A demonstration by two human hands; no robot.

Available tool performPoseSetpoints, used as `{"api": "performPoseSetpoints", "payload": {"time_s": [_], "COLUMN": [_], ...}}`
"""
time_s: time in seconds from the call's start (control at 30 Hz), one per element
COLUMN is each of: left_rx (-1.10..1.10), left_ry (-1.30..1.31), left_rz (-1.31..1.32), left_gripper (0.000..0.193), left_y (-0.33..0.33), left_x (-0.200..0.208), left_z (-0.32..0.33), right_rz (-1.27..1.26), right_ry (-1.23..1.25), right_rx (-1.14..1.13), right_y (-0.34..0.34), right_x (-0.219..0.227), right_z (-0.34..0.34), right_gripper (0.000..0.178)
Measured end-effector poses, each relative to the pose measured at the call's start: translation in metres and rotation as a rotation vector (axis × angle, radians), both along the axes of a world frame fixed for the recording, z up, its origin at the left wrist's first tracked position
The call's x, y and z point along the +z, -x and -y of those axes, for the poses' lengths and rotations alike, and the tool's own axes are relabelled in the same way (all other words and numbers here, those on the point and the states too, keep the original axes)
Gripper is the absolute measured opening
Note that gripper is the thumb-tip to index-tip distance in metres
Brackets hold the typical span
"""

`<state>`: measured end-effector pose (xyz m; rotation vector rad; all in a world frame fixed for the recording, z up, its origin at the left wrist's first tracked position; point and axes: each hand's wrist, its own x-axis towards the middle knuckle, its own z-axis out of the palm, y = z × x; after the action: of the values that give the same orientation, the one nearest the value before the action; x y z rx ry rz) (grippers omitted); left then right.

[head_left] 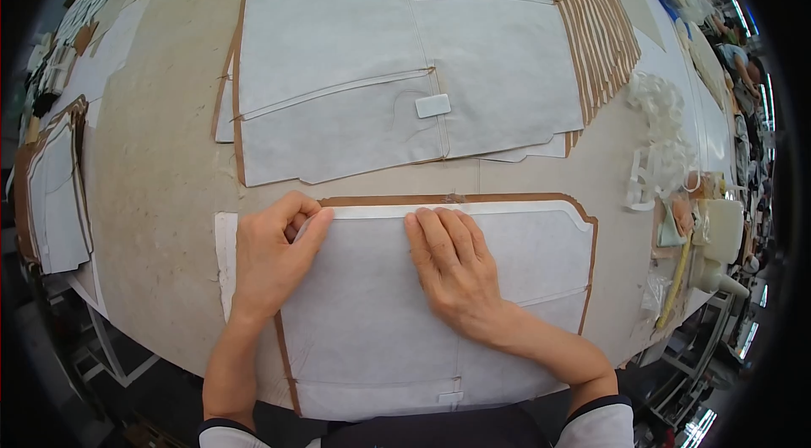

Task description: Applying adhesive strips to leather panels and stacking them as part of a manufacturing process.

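A pale grey-white panel with a brown border [363, 304] lies flat on the table in front of me. Along its far edge runs a narrow white strip [372, 212], just inside the brown. At the panel's far left corner, the thumb and forefinger of my left hand [274, 254] are pinched together on the end of this strip. The fingertips hide what exactly lies between them. My right hand [456, 271] rests palm down on the panel, fingers stretched out, their tips on the strip near the middle of that edge.
Beyond the panel lies a fanned stack of similar brown-edged panels [338, 43], with a small white block [432, 105] on top. More panels [59, 195] are piled at the left. Crumpled clear plastic [655, 110], a white bottle [722, 228] and a yellow tape [674, 283] sit at the right.
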<state>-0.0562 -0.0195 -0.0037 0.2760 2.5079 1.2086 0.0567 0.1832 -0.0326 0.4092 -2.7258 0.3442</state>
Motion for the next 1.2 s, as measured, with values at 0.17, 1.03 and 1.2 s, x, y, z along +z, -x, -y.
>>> {"api": "performPoseSetpoints", "payload": {"time_s": [0.17, 1.03, 1.2], "left_rx": [0.007, 0.031, 0.035], "left_ry": [-0.009, -0.152, -0.017], "left_rz": [-0.014, 0.189, 0.089], "left_gripper": [0.016, 0.017, 0.018], "left_y": [-0.001, 0.001, 0.004], "left_x": [-0.001, 0.019, 0.008], "left_z": [0.003, 0.025, 0.021], "right_rz": [0.012, 0.075, 0.054], "right_ry": [-0.038, -0.064, -0.089], "right_rx": [0.008, 0.019, 0.051], "right_y": [0.005, 0.016, 0.019], "right_x": [0.000, 0.003, 0.004], "right_z": [0.008, 0.026, 0.025], "right_gripper": [0.052, 0.055, 0.054]}}
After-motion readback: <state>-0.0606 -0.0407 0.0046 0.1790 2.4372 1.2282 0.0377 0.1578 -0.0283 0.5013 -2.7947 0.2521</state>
